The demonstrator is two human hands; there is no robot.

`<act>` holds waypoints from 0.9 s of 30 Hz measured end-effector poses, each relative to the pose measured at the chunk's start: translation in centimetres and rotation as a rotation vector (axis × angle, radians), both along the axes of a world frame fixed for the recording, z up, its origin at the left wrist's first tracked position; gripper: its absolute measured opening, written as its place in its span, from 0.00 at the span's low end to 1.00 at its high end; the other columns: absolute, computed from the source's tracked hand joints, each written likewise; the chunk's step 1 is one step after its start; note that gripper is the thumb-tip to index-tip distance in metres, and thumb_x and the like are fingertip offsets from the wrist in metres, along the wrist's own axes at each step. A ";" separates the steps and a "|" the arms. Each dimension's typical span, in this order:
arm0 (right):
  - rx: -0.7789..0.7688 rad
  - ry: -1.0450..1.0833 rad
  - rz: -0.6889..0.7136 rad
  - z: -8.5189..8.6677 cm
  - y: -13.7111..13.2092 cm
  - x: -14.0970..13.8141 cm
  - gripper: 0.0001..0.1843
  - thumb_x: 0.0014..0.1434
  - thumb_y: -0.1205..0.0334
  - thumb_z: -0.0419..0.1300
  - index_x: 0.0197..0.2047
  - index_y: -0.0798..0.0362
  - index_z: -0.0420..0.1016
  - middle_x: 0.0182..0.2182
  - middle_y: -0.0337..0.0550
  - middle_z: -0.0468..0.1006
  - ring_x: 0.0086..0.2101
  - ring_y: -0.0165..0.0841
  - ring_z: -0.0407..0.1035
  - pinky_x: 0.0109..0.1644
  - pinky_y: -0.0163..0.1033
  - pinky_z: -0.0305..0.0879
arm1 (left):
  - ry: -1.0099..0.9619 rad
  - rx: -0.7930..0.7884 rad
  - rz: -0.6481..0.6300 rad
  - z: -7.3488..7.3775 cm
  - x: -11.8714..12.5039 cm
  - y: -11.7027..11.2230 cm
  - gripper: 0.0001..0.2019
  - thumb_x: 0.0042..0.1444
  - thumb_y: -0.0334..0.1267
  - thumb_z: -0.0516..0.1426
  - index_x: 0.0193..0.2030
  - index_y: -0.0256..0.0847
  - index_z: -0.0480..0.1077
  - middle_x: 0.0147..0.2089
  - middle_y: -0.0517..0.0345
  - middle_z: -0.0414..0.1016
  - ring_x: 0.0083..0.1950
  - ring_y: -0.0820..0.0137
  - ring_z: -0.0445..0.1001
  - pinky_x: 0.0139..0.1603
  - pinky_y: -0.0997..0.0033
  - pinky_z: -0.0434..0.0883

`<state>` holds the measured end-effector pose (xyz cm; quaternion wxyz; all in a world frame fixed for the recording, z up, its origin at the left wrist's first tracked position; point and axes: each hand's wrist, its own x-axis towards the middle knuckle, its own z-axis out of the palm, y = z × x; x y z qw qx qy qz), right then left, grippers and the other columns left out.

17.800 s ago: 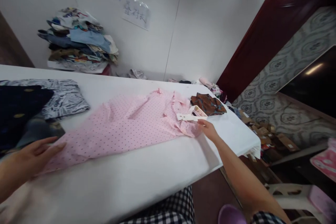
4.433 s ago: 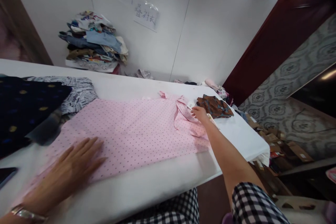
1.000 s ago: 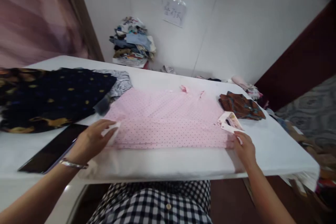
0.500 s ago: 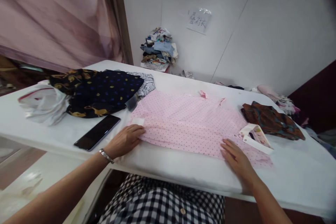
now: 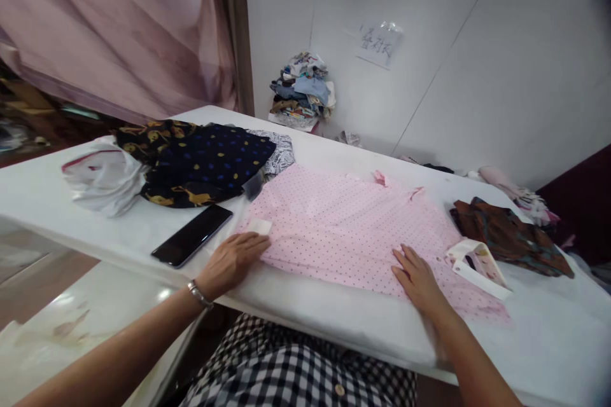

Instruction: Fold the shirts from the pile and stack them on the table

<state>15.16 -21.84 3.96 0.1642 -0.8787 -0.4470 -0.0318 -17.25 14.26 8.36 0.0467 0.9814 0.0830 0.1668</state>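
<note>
A pink shirt (image 5: 334, 222) with small dark dots lies spread on the table, its white collar (image 5: 482, 270) toward the right. My left hand (image 5: 236, 259) rests at the shirt's left near edge, beside a white cuff-like patch (image 5: 260, 227). Its fingers are stretched out over the cloth edge; the thumb is hidden. Flat on the lower right part of the shirt is my right hand (image 5: 417, 280), fingers apart and holding nothing. A black phone (image 5: 192, 236) lies to the left of my left hand.
Dark patterned clothing (image 5: 210, 162) and a white garment (image 5: 105, 178) lie on the table's left. A folded brown garment (image 5: 510, 235) sits beyond the collar. Against the wall stands a clothes pile (image 5: 305, 89). The white table's near edge (image 5: 310, 324) runs before me.
My right hand has slid left across the shirt, away from the collar. My left hand stays at the left edge. The camera view has shifted slightly, moving the scene to the right.
</note>
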 end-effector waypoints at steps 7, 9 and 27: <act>-0.066 -0.066 -0.024 -1.6 -0.6 0.0 0.28 0.65 0.47 0.43 0.63 0.49 0.62 0.66 0.48 0.54 0.65 0.44 0.47 0.65 0.57 0.49 | 0.055 -0.265 0.046 1.1 0.2 1.2 0.22 0.54 0.33 0.52 0.56 0.39 0.69 0.57 0.51 0.73 0.59 0.64 0.69 0.61 0.60 0.66; -0.074 -0.060 -0.027 -1.6 -0.6 0.0 0.29 0.65 0.47 0.42 0.63 0.50 0.62 0.66 0.48 0.54 0.65 0.43 0.47 0.65 0.57 0.48 | -0.002 -0.283 0.112 1.7 1.4 1.9 0.20 0.58 0.42 0.52 0.55 0.38 0.70 0.57 0.48 0.73 0.59 0.63 0.69 0.61 0.60 0.66; 0.148 -0.023 -0.040 -1.5 -0.8 -0.6 0.33 0.61 0.44 0.50 0.67 0.45 0.54 0.67 0.46 0.51 0.65 0.49 0.47 0.64 0.61 0.51 | 0.156 -0.327 0.360 2.9 7.9 3.9 0.11 0.58 0.39 0.49 0.35 0.37 0.70 0.38 0.49 0.76 0.40 0.64 0.74 0.40 0.68 0.68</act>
